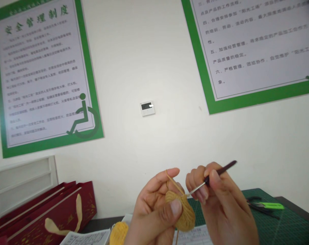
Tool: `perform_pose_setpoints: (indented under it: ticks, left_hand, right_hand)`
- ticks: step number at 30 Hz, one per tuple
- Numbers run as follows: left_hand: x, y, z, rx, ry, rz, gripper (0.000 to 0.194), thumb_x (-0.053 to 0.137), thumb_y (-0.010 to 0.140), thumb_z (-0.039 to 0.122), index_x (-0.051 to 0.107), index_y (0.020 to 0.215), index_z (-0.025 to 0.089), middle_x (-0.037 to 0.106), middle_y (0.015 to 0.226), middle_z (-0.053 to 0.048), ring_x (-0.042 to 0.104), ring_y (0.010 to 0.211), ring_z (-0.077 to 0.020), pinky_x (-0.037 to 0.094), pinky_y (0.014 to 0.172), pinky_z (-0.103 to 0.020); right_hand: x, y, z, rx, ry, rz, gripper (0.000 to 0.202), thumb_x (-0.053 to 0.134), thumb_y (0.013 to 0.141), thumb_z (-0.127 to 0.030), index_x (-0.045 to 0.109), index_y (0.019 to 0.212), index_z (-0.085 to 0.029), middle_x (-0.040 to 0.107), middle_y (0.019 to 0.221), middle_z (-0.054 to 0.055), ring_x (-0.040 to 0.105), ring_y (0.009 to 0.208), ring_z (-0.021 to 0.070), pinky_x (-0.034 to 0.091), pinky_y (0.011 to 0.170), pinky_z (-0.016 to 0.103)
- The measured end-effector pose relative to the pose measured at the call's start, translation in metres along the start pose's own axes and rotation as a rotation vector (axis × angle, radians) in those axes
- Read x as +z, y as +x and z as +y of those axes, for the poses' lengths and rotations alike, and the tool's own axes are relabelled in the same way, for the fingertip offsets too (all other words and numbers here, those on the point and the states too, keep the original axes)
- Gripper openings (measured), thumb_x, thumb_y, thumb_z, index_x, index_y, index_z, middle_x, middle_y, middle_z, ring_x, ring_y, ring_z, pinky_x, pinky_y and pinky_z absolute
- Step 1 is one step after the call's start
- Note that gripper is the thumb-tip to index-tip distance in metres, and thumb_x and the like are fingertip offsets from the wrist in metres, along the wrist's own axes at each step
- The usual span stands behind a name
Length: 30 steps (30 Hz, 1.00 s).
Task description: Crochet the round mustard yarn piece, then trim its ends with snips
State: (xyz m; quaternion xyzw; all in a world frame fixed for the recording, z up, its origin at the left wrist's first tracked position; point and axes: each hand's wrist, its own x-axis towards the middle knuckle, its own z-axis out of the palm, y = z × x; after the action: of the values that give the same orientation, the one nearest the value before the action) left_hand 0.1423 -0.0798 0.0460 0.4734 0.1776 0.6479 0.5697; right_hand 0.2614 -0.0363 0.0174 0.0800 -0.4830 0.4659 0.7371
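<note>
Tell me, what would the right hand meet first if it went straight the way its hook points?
Probably the tan yarn piece in the left hand: the hook in the right hand points down-left at its upper edge and seems to touch it, though depth is unclear.

Open air above, bags (64,209) leftward

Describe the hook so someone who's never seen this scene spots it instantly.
Start at the green cutting mat, lower right, then the right hand raised in front of it. That hand grips the hook, slanting down toward the tan yarn piece in the left hand. Dark handle and thin silvery shaft set it apart from the lime-green object on the mat.
</note>
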Motion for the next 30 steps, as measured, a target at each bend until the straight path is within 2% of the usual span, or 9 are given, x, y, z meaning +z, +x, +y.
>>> perform_pose_setpoints:
  ticks: [2,4,7,9,17,24,30]
  left_hand:
    - [0.001,0.0,-0.003,0.096,0.087,0.013,0.038,0.092,0.064,0.02,0.082,0.1,0.022,0.067,0.076,-0.003,0.065,0.073,-0.0146,0.051,0.069,-0.023]
    - [0.001,0.001,-0.006,0.19,0.155,0.036,0.035,0.091,0.066,0.019,0.082,0.1,0.023,0.067,0.073,-0.002,0.064,0.069,-0.0131,0.051,0.065,-0.022]
    - [0.003,0.003,-0.009,0.25,0.192,0.069,0.034,0.09,0.067,0.016,0.082,0.099,0.025,0.065,0.071,0.0,0.061,0.065,-0.0106,0.051,0.064,-0.021]
    - [0.003,0.003,-0.01,0.28,0.21,0.086,0.034,0.09,0.067,0.017,0.082,0.099,0.025,0.066,0.069,0.0,0.061,0.065,-0.0108,0.052,0.065,-0.022]
    - [0.007,0.003,-0.011,0.356,0.237,0.229,0.036,0.093,0.06,0.015,0.083,0.094,0.024,0.072,0.068,0.0,0.064,0.063,-0.0086,0.052,0.062,-0.015]
    - [0.005,0.003,-0.012,0.358,0.25,0.257,0.036,0.092,0.06,0.014,0.082,0.093,0.024,0.073,0.069,-0.001,0.064,0.062,-0.0091,0.051,0.061,-0.015]
    - [0.007,0.003,-0.011,0.372,0.27,0.276,0.034,0.09,0.061,0.01,0.082,0.092,0.022,0.071,0.067,0.0,0.063,0.063,-0.0099,0.051,0.06,-0.015]
  right_hand:
    - [0.003,0.001,0.001,0.145,0.063,-0.033,0.032,0.045,0.102,-0.039,0.052,0.076,-0.023,0.05,0.067,-0.001,0.046,0.064,0.0141,0.045,0.061,0.029]
    - [0.006,0.001,0.003,0.185,0.02,-0.022,0.027,0.051,0.1,-0.04,0.056,0.079,-0.023,0.056,0.076,0.0,0.051,0.07,0.0139,0.048,0.068,0.029]
    - [0.007,-0.001,0.007,0.068,-0.124,-0.006,0.013,0.058,0.098,-0.038,0.06,0.091,-0.027,0.065,0.092,0.001,0.06,0.086,0.0163,0.052,0.081,0.032]
    - [0.006,-0.002,0.007,-0.011,-0.191,-0.013,0.008,0.056,0.099,-0.035,0.06,0.097,-0.028,0.068,0.095,0.001,0.064,0.09,0.0171,0.053,0.084,0.033]
    - [-0.003,-0.002,0.003,-0.109,-0.278,0.002,0.012,0.044,0.105,-0.031,0.054,0.101,-0.029,0.072,0.09,-0.001,0.068,0.084,0.0145,0.052,0.08,0.03]
    - [-0.005,0.001,-0.003,-0.228,-0.352,-0.073,0.011,0.042,0.106,-0.027,0.054,0.105,-0.028,0.071,0.09,-0.001,0.068,0.086,0.0137,0.054,0.079,0.029]
    - [-0.006,0.003,-0.01,-0.354,-0.494,-0.146,0.013,0.044,0.103,-0.018,0.054,0.106,-0.025,0.07,0.093,0.002,0.069,0.089,0.0161,0.056,0.078,0.033]
